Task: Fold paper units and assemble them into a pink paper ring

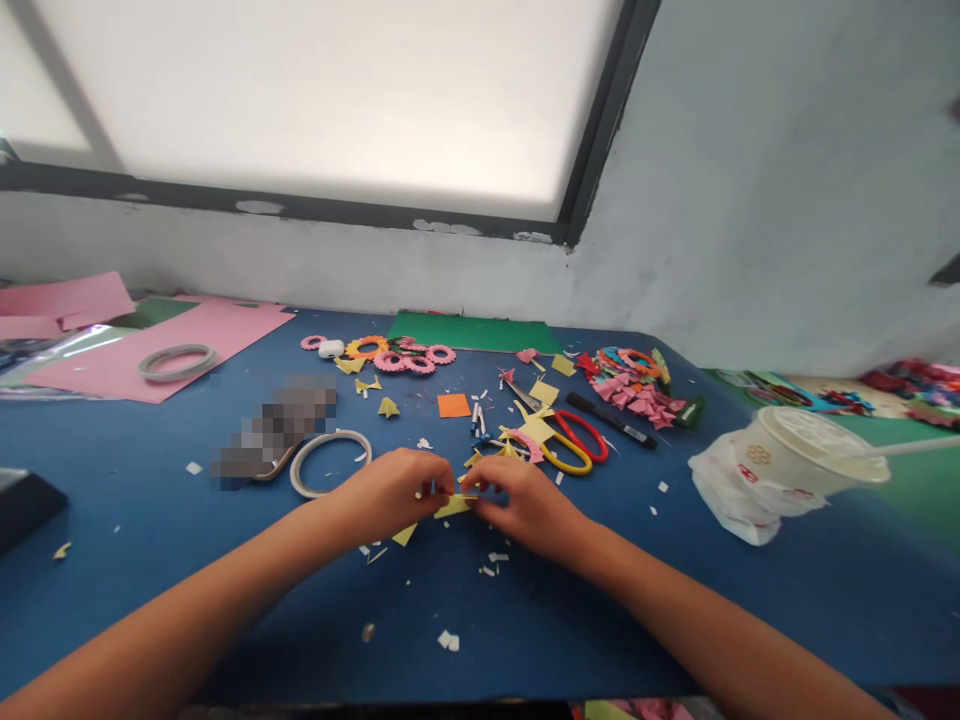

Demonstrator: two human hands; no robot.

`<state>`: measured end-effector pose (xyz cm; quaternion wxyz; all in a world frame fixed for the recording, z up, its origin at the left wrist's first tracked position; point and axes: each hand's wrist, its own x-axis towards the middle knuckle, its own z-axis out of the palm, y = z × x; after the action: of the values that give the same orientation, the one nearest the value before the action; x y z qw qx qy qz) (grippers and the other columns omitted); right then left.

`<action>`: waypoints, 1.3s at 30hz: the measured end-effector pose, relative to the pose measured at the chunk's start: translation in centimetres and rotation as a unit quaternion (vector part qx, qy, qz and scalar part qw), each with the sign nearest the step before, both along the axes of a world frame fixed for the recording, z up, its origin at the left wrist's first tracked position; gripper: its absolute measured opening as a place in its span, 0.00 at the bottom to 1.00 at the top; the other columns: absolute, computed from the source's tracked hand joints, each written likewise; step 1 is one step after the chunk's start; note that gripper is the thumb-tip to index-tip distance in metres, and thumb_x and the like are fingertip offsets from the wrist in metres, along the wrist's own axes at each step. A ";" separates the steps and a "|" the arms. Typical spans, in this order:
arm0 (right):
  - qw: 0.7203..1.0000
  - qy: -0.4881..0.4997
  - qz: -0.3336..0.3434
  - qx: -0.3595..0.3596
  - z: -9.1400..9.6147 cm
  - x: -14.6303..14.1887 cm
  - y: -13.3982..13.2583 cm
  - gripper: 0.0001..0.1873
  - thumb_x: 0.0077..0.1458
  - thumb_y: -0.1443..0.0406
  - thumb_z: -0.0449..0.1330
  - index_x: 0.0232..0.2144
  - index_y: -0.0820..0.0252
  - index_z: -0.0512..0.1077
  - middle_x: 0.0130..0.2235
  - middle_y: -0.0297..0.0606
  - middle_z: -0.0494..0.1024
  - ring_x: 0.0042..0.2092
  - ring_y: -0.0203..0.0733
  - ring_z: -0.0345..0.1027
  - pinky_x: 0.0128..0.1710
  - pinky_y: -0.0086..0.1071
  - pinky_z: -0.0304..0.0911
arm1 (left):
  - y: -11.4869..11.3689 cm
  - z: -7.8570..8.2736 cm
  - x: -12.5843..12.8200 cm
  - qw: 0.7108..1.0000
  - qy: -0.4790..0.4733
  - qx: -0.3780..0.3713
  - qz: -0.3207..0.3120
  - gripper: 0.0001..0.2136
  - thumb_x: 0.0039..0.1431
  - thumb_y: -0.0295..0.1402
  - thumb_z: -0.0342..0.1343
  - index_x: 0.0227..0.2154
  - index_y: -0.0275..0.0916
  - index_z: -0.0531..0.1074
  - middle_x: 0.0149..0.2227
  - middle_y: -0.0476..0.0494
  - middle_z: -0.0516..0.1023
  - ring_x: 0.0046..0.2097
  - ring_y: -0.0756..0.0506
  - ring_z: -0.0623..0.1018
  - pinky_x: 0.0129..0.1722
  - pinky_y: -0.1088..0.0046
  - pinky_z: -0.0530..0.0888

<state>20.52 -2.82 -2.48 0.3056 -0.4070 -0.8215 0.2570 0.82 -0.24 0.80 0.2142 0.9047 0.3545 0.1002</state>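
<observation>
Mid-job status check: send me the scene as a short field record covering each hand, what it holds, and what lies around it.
surface: blue table, strewn with small paper scraps
left hand: fingers pinch the left end of the yellow paper piece
right hand: fingers pinch its right end
near hands: tape ring to the left; scissors beyond the right hand
further back: orange square, black marker, pink paper rings
right side: lidded cup on a white plastic bag
</observation>
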 end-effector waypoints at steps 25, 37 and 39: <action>0.952 -0.158 0.161 0.208 -0.5 1.6 1.3 0.11 0.57 0.72 0.51 0.36 0.58 0.73 0.39 0.40 0.75 0.40 0.39 0.69 0.40 0.32 0.65 | 0.2 0.0 -0.4 0.991 0.053 0.043 -0.114 0.16 0.50 0.19 0.46 0.36 0.41 0.73 0.40 0.45 0.75 0.39 0.47 0.75 0.40 0.74 0.69; 0.967 -0.060 0.131 0.209 -2.3 1.8 1.5 0.09 0.57 0.70 0.52 0.35 0.61 0.72 0.39 0.41 0.77 0.40 0.39 0.70 0.41 0.32 0.67 | 1.0 -1.0 -1.1 0.995 -0.012 0.004 -0.101 0.13 0.52 0.20 0.48 0.36 0.39 0.73 0.36 0.47 0.74 0.35 0.50 0.74 0.34 0.79 0.68; 0.965 -0.061 0.142 0.213 -2.4 1.9 1.5 0.09 0.58 0.70 0.52 0.35 0.61 0.72 0.41 0.41 0.77 0.41 0.39 0.71 0.42 0.33 0.67 | 1.0 -1.7 -1.6 0.995 -0.023 0.010 -0.098 0.13 0.55 0.21 0.47 0.38 0.39 0.73 0.38 0.45 0.74 0.37 0.50 0.74 0.37 0.78 0.68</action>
<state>22.43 -1.36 -4.85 0.2951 -0.2267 -0.9237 0.0914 -0.77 0.75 -0.89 0.2219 0.9348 0.2577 0.1027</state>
